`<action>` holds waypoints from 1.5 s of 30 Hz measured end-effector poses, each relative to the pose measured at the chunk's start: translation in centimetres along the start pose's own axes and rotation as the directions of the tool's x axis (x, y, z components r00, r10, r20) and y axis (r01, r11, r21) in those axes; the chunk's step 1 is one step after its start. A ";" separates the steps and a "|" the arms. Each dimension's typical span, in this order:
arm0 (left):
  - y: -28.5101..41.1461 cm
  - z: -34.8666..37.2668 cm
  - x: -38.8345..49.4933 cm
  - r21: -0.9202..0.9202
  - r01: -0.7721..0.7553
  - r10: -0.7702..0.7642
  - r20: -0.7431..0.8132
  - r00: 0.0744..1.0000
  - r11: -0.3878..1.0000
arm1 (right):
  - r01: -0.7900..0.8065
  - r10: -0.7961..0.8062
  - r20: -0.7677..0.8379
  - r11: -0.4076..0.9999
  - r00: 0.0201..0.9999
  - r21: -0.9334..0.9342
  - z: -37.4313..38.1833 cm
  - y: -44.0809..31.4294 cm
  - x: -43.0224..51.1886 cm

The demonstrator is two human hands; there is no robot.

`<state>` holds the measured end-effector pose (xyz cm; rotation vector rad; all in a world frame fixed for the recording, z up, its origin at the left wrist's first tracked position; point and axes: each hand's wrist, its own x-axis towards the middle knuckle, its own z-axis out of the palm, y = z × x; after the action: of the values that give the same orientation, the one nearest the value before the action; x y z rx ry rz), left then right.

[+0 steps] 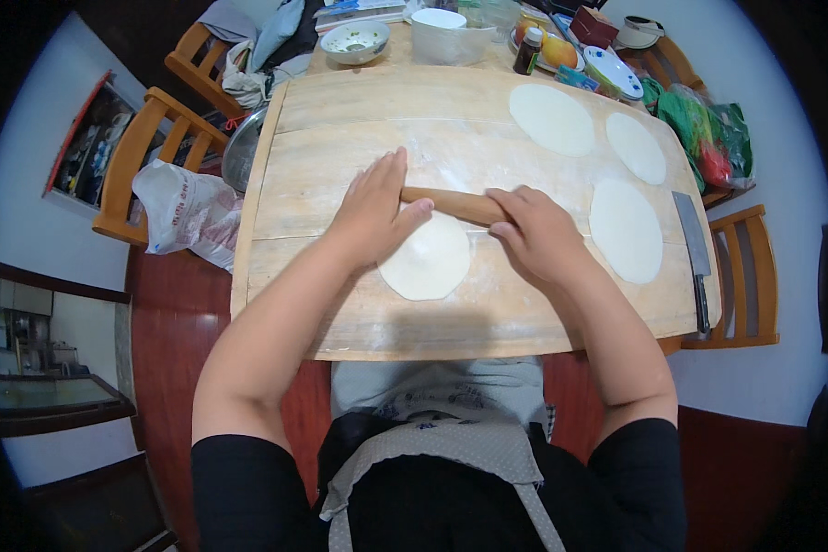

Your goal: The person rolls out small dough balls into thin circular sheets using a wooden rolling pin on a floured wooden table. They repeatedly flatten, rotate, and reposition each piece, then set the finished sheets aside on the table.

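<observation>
A wooden rolling pin (459, 204) lies across the far part of a round, flat sheet of dough (428, 265) on a floured wooden board (359, 303). My right hand (535, 228) grips the pin's right end, thumb and fingers around it. At the other end, my left hand (379, 207) rests with its fingers stretched out together and its thumb over the near edge of the dough. The palm hides whether it presses on the pin's tip or on the dough. Three more rolled dough sheets, one of them the near right sheet (626, 231), lie on the board's right side.
A cleaver (693, 255) lies along the board's right edge. Beyond the board stand a patterned bowl (355, 43), a white container (448, 41), a dark bottle (528, 52) and a plate of fruit (559, 54). Wooden chairs flank the table; a plastic bag (186, 210) sits on the left one.
</observation>
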<state>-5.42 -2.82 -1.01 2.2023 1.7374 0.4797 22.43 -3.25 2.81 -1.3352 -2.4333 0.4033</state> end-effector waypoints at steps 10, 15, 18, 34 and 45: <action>2.6 -3.1 -6.8 -0.288 0.014 0.032 0.154 0.988 0.958 | -0.038 0.041 -0.088 0.998 0.995 0.043 -2.1 -1.7 -4.0; 1.3 -3.3 -8.1 0.063 -0.176 0.177 -0.016 0.984 0.982 | 0.145 -0.145 -0.067 0.989 0.987 0.009 1.0 -3.8 -4.9; 0.9 -2.3 -5.0 0.175 -0.168 0.151 0.107 0.983 0.970 | 0.146 -0.174 -0.165 0.975 0.971 -0.165 2.9 -3.0 -1.9; 0.0 -1.9 0.2 0.097 -0.167 0.159 0.090 0.983 0.981 | 0.130 -0.155 -0.116 0.972 0.981 -0.195 2.4 -0.5 0.3; 0.7 -2.2 -7.2 0.333 -0.116 0.090 0.092 0.992 0.936 | 0.295 -0.298 -0.042 0.953 0.954 -0.072 2.6 -2.7 0.4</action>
<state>-7.26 -9.97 0.70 2.5183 1.7805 0.1215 19.14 -4.56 1.58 -0.9656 -2.5673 0.2099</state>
